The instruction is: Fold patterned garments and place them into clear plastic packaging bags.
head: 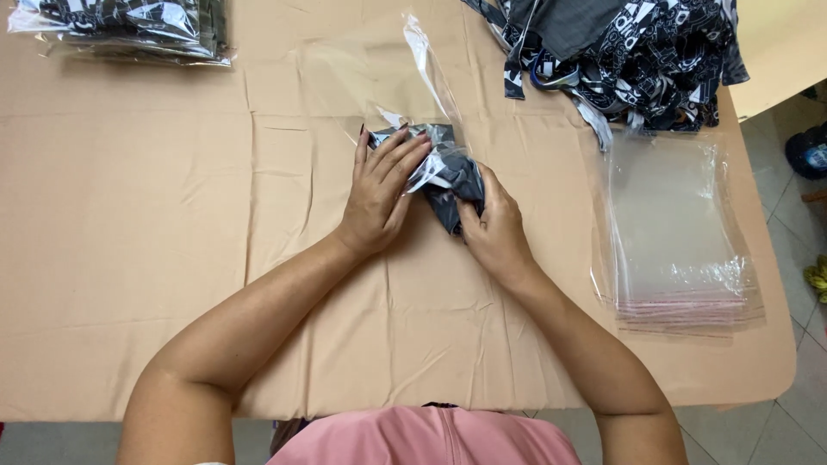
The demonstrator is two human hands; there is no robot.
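A folded dark grey garment lies half inside a clear plastic bag at the middle of the table. My left hand rests flat on the bag's mouth and the garment's left part, fingers pressing down. My right hand grips the garment's near right end, thumb and fingers closed on the cloth. The rest of the bag stretches away from me, empty and shiny.
A stack of clear empty bags lies at the right. A heap of black-and-white patterned garments sits at the back right. Packed bags lie at the back left. A beige cloth covers the table; tiled floor shows beyond the right edge.
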